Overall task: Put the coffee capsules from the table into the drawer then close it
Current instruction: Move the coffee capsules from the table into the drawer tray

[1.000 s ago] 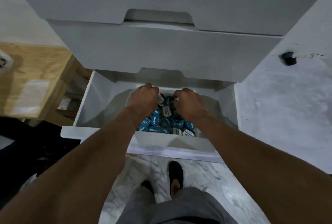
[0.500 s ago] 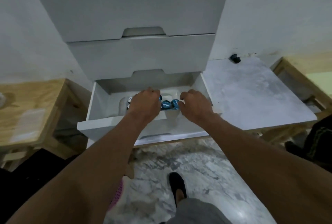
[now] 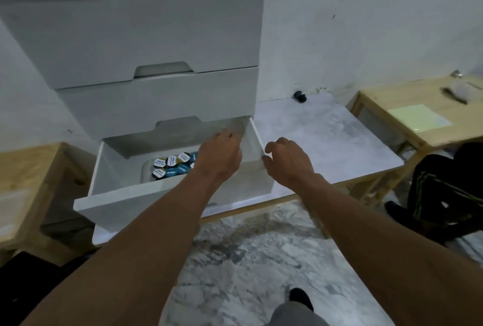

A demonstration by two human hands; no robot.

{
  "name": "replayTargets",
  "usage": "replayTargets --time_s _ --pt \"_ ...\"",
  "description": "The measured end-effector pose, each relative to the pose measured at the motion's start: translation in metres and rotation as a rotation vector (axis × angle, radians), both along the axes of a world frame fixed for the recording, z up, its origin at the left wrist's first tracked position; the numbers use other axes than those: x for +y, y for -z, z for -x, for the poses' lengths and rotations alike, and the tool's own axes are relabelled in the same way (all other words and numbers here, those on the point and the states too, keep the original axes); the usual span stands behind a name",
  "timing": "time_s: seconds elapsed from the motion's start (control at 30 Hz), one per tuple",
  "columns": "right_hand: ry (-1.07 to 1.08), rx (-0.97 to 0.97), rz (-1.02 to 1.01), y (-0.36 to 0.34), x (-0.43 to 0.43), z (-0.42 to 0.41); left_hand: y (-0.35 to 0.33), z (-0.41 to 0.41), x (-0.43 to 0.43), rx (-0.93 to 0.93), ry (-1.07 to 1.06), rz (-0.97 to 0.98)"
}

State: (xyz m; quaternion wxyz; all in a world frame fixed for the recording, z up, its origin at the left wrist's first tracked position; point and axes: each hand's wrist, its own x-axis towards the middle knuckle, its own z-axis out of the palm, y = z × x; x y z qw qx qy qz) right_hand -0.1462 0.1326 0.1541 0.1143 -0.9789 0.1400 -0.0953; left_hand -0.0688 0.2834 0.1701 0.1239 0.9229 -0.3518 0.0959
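The white bottom drawer of a drawer unit stands pulled out. Inside it a white tub holds several coffee capsules with blue and white lids. My left hand hovers over the right part of the drawer, fingers curled loosely, with nothing visible in it. To the right, my right hand is above the drawer's right wall, its fingers apart and empty. A single dark capsule sits at the back of the marble table, near the wall.
Two shut white drawers stack above the open one. A wooden side table is at left, another wooden table with a yellow sheet at right. A dark chair or bag stands right. My foot is on the marble floor.
Both hands have lifted out of the capsule tub and shifted right, opening as they rose. My head has pulled back and turned right, so the marble table and right wooden table show.
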Motion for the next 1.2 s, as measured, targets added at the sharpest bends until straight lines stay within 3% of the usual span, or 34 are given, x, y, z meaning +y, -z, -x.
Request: replayTargets --time_s 0.67,1.2 --pt "0.029 0.087 0.014 0.003 -0.325 0.025 0.005 0.012 -0.316 0.054 -0.025 -0.009" --pt "-0.007 0.189 -0.017 0.040 -0.434 -0.090 0.047 -0.126 -0.425 0.157 -0.101 -0.120"
